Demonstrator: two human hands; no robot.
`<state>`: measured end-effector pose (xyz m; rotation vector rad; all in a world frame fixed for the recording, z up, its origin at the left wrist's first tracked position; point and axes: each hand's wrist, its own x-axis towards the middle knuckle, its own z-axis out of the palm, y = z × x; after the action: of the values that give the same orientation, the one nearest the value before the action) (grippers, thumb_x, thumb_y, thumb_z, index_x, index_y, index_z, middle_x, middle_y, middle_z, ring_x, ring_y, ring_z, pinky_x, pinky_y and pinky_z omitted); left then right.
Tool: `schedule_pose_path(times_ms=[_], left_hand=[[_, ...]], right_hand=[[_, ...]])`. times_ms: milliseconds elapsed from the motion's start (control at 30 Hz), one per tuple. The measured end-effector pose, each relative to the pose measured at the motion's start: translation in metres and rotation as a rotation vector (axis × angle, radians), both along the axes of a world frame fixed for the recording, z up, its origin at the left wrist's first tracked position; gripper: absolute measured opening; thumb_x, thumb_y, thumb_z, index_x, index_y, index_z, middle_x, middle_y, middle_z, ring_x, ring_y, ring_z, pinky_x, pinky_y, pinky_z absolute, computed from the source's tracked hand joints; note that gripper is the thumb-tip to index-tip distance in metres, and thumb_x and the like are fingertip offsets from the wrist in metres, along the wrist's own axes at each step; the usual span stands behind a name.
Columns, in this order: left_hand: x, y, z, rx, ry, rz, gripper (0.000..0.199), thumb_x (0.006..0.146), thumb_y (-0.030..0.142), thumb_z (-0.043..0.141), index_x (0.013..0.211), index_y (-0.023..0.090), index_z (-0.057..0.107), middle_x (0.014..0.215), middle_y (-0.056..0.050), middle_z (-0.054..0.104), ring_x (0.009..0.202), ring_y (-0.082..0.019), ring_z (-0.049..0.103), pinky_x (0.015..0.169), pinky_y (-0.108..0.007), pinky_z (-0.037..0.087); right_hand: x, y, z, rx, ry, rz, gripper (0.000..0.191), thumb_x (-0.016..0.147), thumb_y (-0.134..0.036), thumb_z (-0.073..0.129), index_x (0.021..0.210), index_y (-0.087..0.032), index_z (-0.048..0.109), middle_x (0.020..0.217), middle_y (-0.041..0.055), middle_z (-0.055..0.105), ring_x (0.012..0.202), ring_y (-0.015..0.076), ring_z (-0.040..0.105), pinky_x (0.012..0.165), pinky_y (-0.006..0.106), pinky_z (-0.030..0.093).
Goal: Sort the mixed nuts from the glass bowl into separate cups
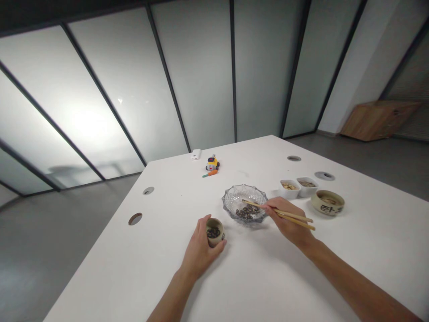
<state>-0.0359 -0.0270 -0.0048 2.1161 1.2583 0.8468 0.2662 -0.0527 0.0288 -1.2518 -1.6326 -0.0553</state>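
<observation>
My left hand [201, 248] is wrapped round a small beige cup [217, 239] standing on the white table. Dark beans [213, 232] lie inside that cup. In my right hand [284, 219] is a pair of wooden chopsticks [295, 217], their tips over a clear glass bowl [231, 203] with a scalloped rim. A heap of dark brown beans [246, 212] covers part of the bowl's bottom. Whether the tips pinch a bean is too small to tell.
Right of the bowl stand two small white dishes [291, 193] with pale pieces in them and a larger beige bowl [328, 210] with dark writing. A yellow toy car [212, 164] and an orange toy carrot [212, 173] lie farther back. The white table [150, 268] has several round holes.
</observation>
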Motion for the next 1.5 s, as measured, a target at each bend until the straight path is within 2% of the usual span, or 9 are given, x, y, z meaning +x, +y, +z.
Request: schedule_pose_path(times_ms=[133,267,333,400,567,667,800,1033,1500], left_hand=[[0.001,0.0,0.001,0.019,-0.013,0.002,0.073,0.083,0.028,0.074,0.147,0.023,0.039,0.14,-0.013,0.056,0.129,-0.03,0.06,0.112,-0.048,0.047],[0.001,-0.001,0.003,0.026,-0.008,0.011,0.074,0.082,0.027,0.075,0.146,0.023,0.04,0.142,-0.013,0.056,0.131,-0.03,0.059,0.113,-0.048,0.047],[0.001,-0.002,0.004,0.027,-0.003,0.009,0.073,0.082,0.027,0.074,0.147,0.023,0.04,0.142,-0.013,0.056,0.132,-0.03,0.058,0.113,-0.048,0.047],[0.001,-0.002,0.005,0.031,-0.002,0.009,0.073,0.082,0.027,0.074,0.147,0.024,0.04,0.141,-0.013,0.056,0.131,-0.03,0.059,0.113,-0.048,0.047],[0.001,-0.001,0.005,0.027,0.002,0.01,0.073,0.082,0.028,0.075,0.146,0.023,0.04,0.14,-0.013,0.057,0.128,-0.03,0.061,0.112,-0.048,0.048],[0.001,-0.001,0.003,0.025,0.005,0.01,0.073,0.082,0.029,0.074,0.147,0.024,0.04,0.14,-0.012,0.057,0.129,-0.03,0.061,0.113,-0.048,0.048],[0.0,-0.001,0.003,0.027,0.007,0.006,0.073,0.083,0.029,0.074,0.147,0.024,0.039,0.14,-0.013,0.057,0.128,-0.029,0.061,0.112,-0.048,0.048],[0.001,-0.001,0.004,0.025,0.005,0.012,0.073,0.083,0.028,0.074,0.146,0.024,0.04,0.14,-0.013,0.057,0.129,-0.029,0.061,0.112,-0.047,0.048],[0.001,-0.001,0.005,-0.002,0.019,0.01,0.072,0.084,0.029,0.074,0.147,0.024,0.038,0.141,-0.013,0.055,0.129,-0.029,0.06,0.112,-0.048,0.047]], right_hand=[[-0.011,-0.005,0.01,0.016,0.218,-0.078,0.033,0.101,-0.05,0.057,0.084,-0.024,0.069,0.076,0.0048,0.073,0.07,0.0205,0.069,0.062,0.032,0.055],[-0.032,-0.014,0.018,-0.07,0.403,0.06,0.032,0.1,-0.05,0.06,0.084,-0.024,0.07,0.075,0.0045,0.074,0.068,0.021,0.072,0.059,0.03,0.057],[-0.038,-0.018,0.02,-0.109,0.37,0.101,0.034,0.098,-0.052,0.061,0.082,-0.024,0.07,0.074,0.0043,0.074,0.067,0.0205,0.071,0.056,0.029,0.056],[-0.036,-0.019,0.022,-0.107,0.307,0.076,0.036,0.098,-0.054,0.06,0.082,-0.024,0.07,0.075,0.0047,0.074,0.067,0.0203,0.07,0.054,0.029,0.054],[-0.011,-0.012,0.019,-0.005,0.069,-0.02,0.037,0.102,-0.052,0.055,0.082,-0.024,0.069,0.076,0.0043,0.073,0.068,0.0195,0.068,0.06,0.03,0.053],[-0.001,-0.007,0.015,-0.026,-0.025,-0.012,0.039,0.103,-0.052,0.053,0.08,-0.024,0.067,0.073,0.0032,0.07,0.065,0.0184,0.067,0.058,0.03,0.051],[-0.003,-0.006,0.014,-0.1,-0.036,0.032,0.039,0.104,-0.051,0.051,0.079,-0.025,0.064,0.075,0.0032,0.069,0.066,0.0182,0.066,0.058,0.03,0.052],[-0.005,-0.006,0.019,-0.1,-0.107,0.096,0.04,0.106,-0.049,0.046,0.077,-0.025,0.062,0.074,0.0025,0.068,0.067,0.0182,0.065,0.062,0.031,0.053],[0.0,-0.004,0.008,-0.201,-0.1,0.127,0.036,0.103,-0.051,0.053,0.082,-0.025,0.067,0.079,0.0014,0.068,0.072,0.0179,0.065,0.066,0.03,0.054]])
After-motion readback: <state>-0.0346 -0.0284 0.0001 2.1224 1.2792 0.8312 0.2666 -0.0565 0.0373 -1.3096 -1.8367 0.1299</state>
